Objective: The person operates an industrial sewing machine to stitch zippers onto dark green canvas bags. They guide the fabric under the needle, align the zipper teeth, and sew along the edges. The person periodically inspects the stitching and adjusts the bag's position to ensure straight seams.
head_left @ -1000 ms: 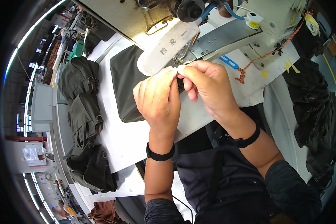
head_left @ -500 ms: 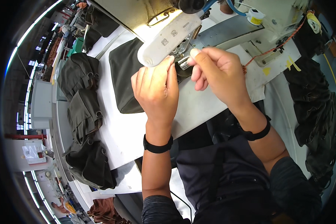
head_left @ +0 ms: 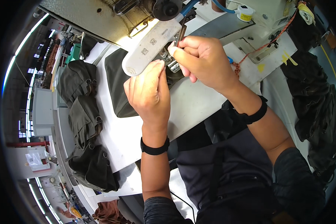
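A sewing machine has a pale rounded guard (head_left: 147, 50) on its head, beside a lit lamp. Under the head lies a dark olive fabric piece (head_left: 117, 80), which looks like a bag panel. My left hand (head_left: 149, 89) is by the guard's lower end, fingers drawn together at the metal presser area (head_left: 171, 63); whatever its fingertips pinch is hidden. My right hand (head_left: 201, 61) is pinched beside the needle parts, close to an upright metal bar (head_left: 180, 36). Anything between its thumb and forefinger is too small to make out.
Several dark olive bags (head_left: 80, 115) are lined up along the left of the white table (head_left: 201, 100). More dark fabric (head_left: 311, 100) hangs at the right. An orange cord (head_left: 250, 56) and a small white bottle (head_left: 244, 14) are at the machine's right.
My right hand has risen along the needle parts and closed into a tighter pinch. My left hand stays by the presser area. The whole view has shifted slightly.
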Available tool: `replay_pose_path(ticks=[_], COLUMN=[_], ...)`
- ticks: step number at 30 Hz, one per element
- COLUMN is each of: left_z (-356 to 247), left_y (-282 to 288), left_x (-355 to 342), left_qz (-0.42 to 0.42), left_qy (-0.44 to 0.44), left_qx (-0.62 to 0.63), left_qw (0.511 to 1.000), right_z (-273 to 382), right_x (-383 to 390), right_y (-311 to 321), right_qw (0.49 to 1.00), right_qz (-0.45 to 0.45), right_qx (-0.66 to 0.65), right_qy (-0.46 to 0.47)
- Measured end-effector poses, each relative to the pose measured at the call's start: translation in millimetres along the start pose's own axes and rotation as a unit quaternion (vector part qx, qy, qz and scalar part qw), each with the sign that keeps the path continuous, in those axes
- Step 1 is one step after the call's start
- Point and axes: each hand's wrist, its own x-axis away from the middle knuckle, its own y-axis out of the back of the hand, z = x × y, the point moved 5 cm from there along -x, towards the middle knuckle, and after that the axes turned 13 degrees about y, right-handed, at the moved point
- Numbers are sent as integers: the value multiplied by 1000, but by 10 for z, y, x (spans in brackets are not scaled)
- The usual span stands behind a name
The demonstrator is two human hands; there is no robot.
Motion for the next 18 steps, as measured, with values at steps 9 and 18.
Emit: replay_pose_path(ticks=[9, 18], left_z=[15, 67], left_y=[-1, 10], left_x=[-34, -118], left_qz=[3, 28], left_qy=[-16, -34], left_qx=[-7, 1], left_qw=[1000, 999], right_z=[31, 44], right_x=[-9, -17], right_y=[-9, -15], right_qw=[999, 999], right_qz=[14, 19], right_qx=[37, 32], right_qy=[-5, -1])
